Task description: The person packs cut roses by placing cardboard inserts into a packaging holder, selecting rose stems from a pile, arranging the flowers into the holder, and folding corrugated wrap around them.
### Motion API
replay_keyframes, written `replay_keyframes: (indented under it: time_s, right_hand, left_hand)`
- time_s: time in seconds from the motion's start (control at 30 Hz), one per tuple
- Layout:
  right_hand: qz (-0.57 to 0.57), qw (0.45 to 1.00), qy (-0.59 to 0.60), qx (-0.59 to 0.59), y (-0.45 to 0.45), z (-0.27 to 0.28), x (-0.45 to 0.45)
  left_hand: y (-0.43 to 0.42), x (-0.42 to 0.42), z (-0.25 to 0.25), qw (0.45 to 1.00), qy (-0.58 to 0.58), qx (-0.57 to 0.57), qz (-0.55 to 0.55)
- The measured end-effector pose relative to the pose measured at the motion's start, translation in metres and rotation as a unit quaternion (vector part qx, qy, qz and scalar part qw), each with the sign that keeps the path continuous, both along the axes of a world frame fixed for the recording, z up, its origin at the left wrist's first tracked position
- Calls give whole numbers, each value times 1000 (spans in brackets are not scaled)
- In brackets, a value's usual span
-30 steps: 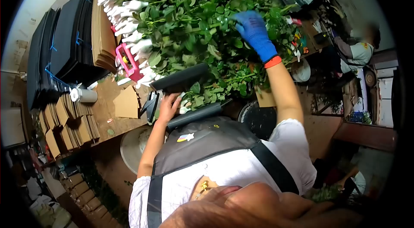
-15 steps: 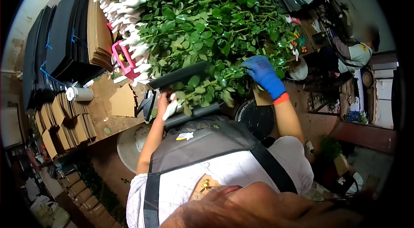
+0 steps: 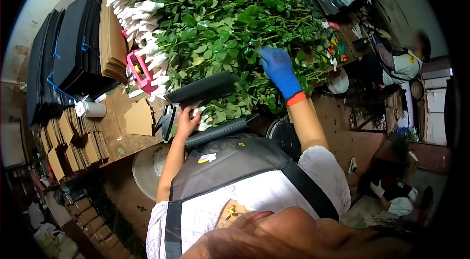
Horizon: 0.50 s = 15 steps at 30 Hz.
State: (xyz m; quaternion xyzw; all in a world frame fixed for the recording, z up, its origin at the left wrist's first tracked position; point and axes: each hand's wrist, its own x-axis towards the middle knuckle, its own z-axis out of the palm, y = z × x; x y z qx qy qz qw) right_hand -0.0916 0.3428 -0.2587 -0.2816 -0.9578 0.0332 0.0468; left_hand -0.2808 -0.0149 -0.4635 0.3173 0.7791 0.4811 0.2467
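My bare left hand is by the left end of a black trough-like holder, its fingers curled round white-netted flower heads. Their leafy stems lie between the holder's upper black panel and its lower black roll. My right hand, in a blue glove with an orange cuff, is over the big heap of green leafy stems. Its fingertips are blurred among the leaves, so their grip is unclear. White-netted heads line the heap's left side.
A pink tool, a white cylinder and cardboard pieces are on the table at left. Behind stand stacks of black sheets. Buckets stand below the table edge. Other people are at the right.
The stems near my left hand have gone lower into the black holder. My gloved right hand has left them and moved up and left onto the heap.
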Motion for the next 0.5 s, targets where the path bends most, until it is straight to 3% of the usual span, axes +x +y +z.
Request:
replay_keyframes:
  time_s: [0.03,0.07,0.13,0.17,0.23,0.3,0.33,0.43,0.5]
  right_hand:
    - [42,989,130,62,-7,16,-17]
    - [61,974,170,137,-12,22,-37]
    - [83,960,179,200,3,11,-68]
    - [85,967,149,187,20,-15,-80]
    - [79,979,112,151,26,-15,-98]
    - [68,989,86,101,10,38,-105]
    - [73,982,140,108,6,59,-110]
    - [98,900,334,263,18,106,-128]
    - [89,898,316,295,50,118,-151]
  left_hand:
    - [2,0,-1,1000,1,1,-3]
    - [3,1,1,1000,-4,6,-4]
    - [4,1,10,1000,-12,18,-3]
    - [3,1,15,999,36,-4,-15]
    - [2,2,10,999,28,20,-6]
    - [-1,1,2,998,44,-4,-34]
    - [0,0,1,998,55,6,-37]
    - [2,5,13,1000,0,15,-7]
    - [3,6,33,999,27,-33,-17]
